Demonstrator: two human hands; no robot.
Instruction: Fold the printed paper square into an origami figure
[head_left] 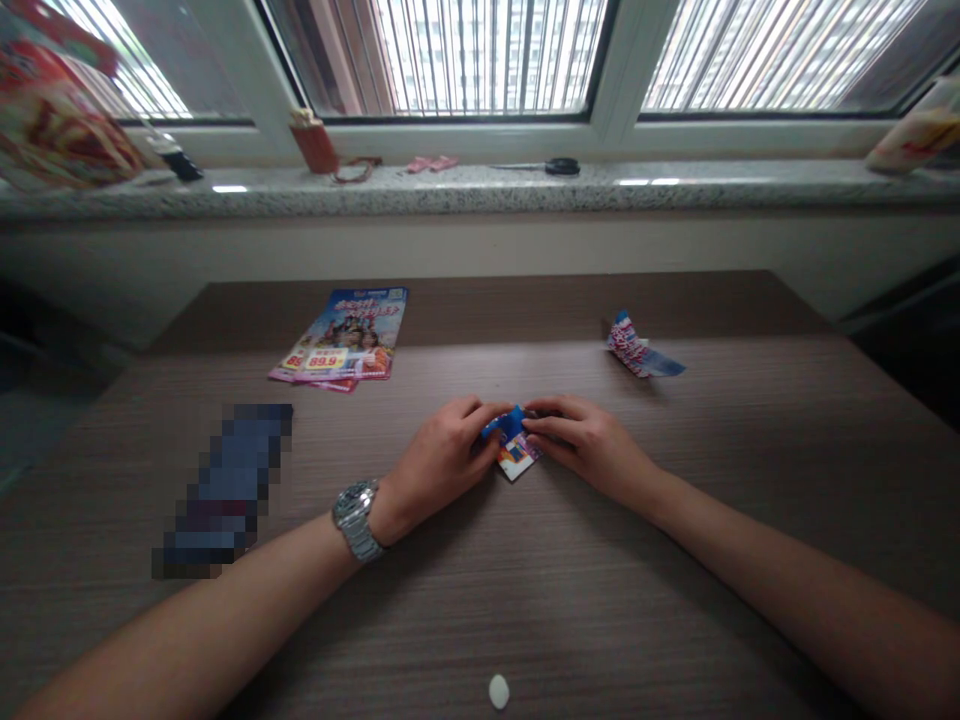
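Note:
A small folded piece of printed paper (516, 450), blue on top with coloured print and a white corner below, is held between my two hands at the middle of the table. My left hand (457, 445), with a metal watch (358, 520) on its wrist, pinches its left side. On the other side, the fingers of my right hand (589, 440) grip the upper right edge. My fingers cover part of the paper. Farther back to the right lies a folded paper shape (634, 350) with pink lettering and a blue tail.
Printed flyers (352, 335) are stacked at the back left of the wooden table (675, 600). A pixelated dark item (225, 490) lies nearer on the left. A small white oval object (499, 691) is at the front. Scissors (559, 167) rest on the stone windowsill (465, 198).

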